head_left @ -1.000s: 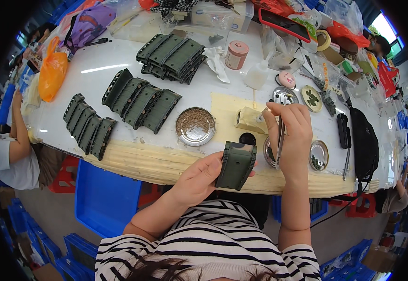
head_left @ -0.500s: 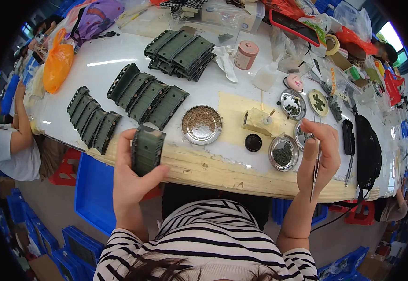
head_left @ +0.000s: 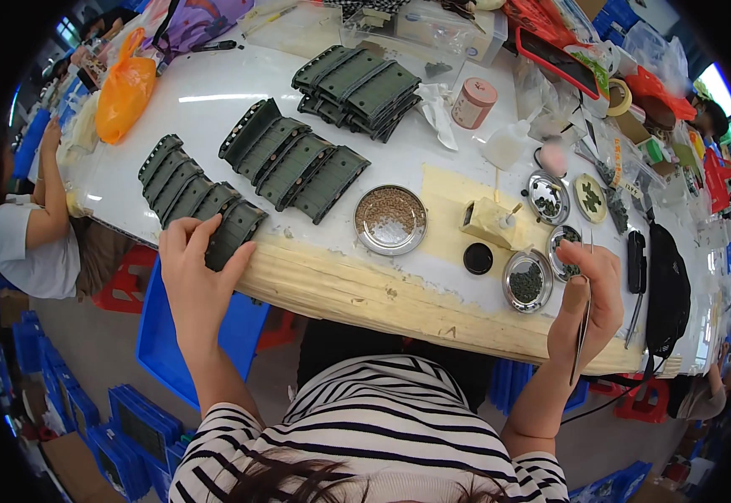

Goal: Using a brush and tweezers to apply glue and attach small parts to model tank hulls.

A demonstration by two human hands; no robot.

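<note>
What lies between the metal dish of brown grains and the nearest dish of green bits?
Head view: a round black cap and part of a pale yellow sheet.

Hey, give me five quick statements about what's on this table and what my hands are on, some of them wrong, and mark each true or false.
1. Your right hand holds metal tweezers. True.
2. Your left hand is on the orange bag. False: it is at the near end of the leftmost row of green curved pieces.
3. The pink canister stands farther from you than the dish of brown grains. True.
4. The orange bag lies beside the black pouch. False: the bag is at the left, the pouch at the right.
5. The phone has a red edge. True.
</note>
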